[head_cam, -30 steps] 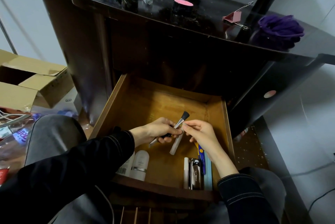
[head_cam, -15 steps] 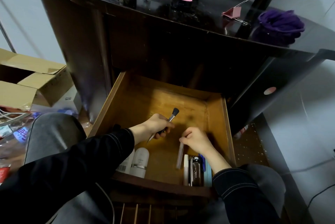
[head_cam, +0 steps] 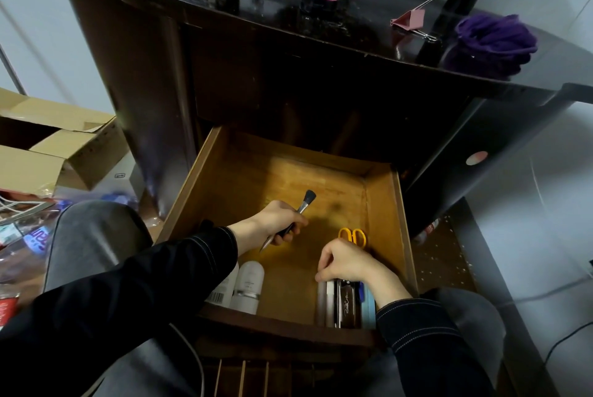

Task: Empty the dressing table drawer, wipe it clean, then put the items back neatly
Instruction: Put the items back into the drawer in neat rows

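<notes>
My right hand (head_cam: 346, 263), pinching the pale slim tube (head_cam: 322, 300), is now laying it lower right; my left hand (head_cam: 276, 220) is still gripping the black-bristled brush (head_cam: 308, 198).

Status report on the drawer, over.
Left hand grips brush over drawer. Right hand at tube end, front-right row; grip unclear. Scissors, bottles already inside. Nothing blocking.
</notes>
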Motion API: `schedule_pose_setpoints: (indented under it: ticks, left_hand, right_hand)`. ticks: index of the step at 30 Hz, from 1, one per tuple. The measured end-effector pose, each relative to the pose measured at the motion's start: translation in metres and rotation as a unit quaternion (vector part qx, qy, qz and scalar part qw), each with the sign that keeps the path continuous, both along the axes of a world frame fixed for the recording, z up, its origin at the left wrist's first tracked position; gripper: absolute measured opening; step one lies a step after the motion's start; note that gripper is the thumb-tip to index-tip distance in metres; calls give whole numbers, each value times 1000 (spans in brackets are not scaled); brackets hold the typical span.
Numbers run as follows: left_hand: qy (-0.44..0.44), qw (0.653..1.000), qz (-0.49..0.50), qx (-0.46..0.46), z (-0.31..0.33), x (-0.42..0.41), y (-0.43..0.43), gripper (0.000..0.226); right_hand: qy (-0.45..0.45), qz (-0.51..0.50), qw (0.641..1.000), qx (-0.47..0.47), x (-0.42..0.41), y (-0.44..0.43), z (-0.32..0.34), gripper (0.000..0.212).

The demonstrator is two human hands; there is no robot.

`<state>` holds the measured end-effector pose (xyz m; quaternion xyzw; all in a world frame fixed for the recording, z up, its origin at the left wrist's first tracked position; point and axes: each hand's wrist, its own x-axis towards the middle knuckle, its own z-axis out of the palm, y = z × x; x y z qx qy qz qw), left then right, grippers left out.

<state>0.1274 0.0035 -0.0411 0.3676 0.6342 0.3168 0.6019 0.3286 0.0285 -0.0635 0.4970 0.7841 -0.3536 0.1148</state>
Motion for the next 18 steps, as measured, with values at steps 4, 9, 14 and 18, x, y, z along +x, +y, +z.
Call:
schedule_pose_setpoints:
  ticks: [4, 9, 14, 18]
  left_hand:
    - [-2, 1000, 3, -2, 1, 0, 0, 26]
    - [-20, 1000, -24, -2, 9, 2, -3, 21]
    - [-48, 988, -145, 24, 15, 9, -10, 26]
    - [-71, 980, -185, 32, 16, 12, -12, 19]
  right_hand:
    - [-5, 2, 1000, -4, 0, -1, 1, 12]
    - [91, -175, 975, 106, 0, 6, 12, 23]
    - [360, -324, 875, 6, -1, 5, 30, 20]
    - [393, -306, 867, -15, -1, 3, 34, 22]
